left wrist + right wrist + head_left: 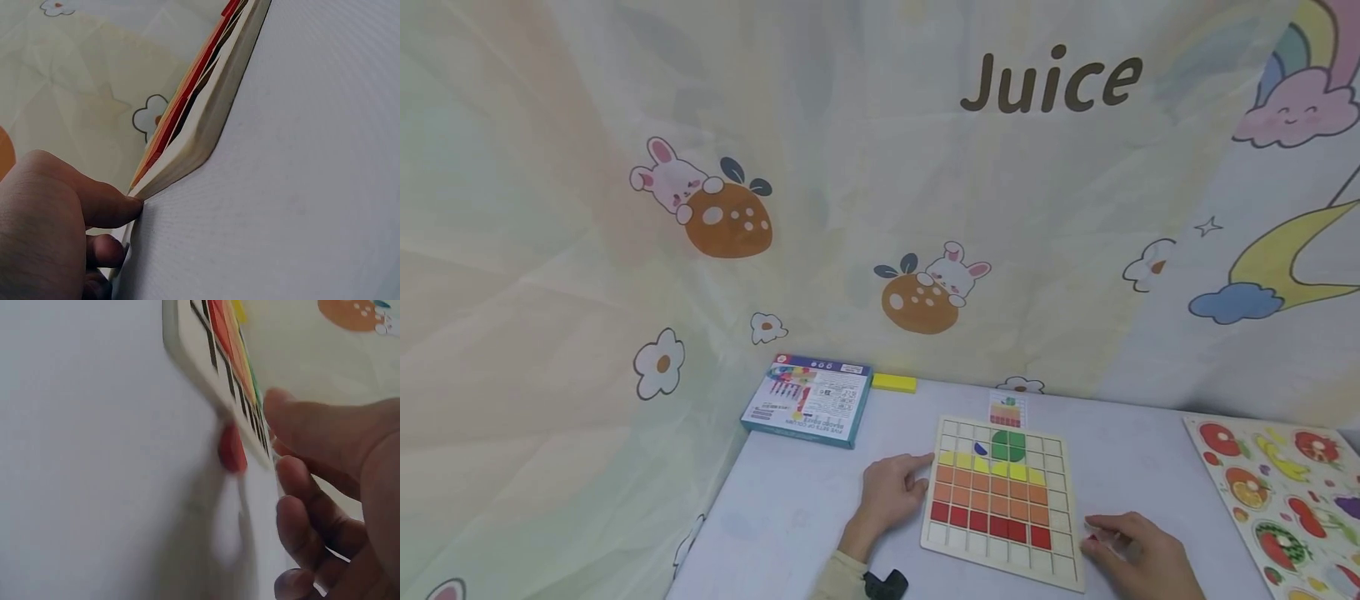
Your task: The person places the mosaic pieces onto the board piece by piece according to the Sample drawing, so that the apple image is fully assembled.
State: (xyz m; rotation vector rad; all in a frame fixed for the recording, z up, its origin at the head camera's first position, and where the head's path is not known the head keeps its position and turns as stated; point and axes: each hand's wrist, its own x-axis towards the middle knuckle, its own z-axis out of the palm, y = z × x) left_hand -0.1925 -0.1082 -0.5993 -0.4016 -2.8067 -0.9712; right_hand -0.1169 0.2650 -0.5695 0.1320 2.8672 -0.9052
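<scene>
A wooden grid board [1063, 500] lies on the table, bearing rows of red, orange and yellow pieces below a round green shape [1008, 446] and a small blue piece [981, 448]. My left hand [887, 492] touches the board's left edge with an extended finger; in the left wrist view the fingertips [132, 209] meet its side. Beside the right edge is my right hand [1138, 554], thumb and fingers apart. A small red piece [232, 449] with a curved side sits next to the board, appearing apart from the fingers in the right wrist view.
Behind the board lies a small pattern card [1008, 410]. A boxed toy set [812, 400] and a yellow block [894, 382] are at the back left. On the right lies a fruit-picture board [1240, 467]. A printed cloth [820, 317] hangs behind the table.
</scene>
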